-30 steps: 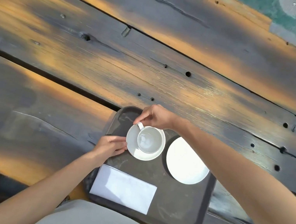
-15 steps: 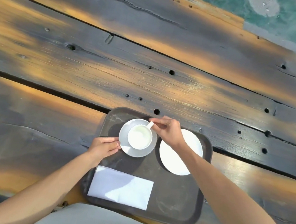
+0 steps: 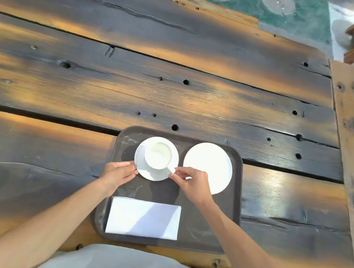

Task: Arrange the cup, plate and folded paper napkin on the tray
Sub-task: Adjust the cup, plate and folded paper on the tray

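My right hand [image 3: 193, 184] pinches the cup [image 3: 158, 155] handle; my left hand [image 3: 118, 173] touches its saucer [image 3: 142, 168] edge with relaxed fingers, far left on the dark, rounded tray [image 3: 204, 231]. Round white plate [image 3: 208, 164] far right, flat napkin [image 3: 143, 219] near left. Worn plank table [image 3: 132, 85] spreads beyond.

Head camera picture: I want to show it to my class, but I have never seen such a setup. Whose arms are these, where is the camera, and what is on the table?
No machine here: a person wears a camera on the head, looking down at their own arms. On the wooden table lies a dark tray. It holds a white cup on a saucer, a plate beside it and a folded napkin nearer the person. The right hand pinches the cup's handle; the left hand touches the saucer's edge.
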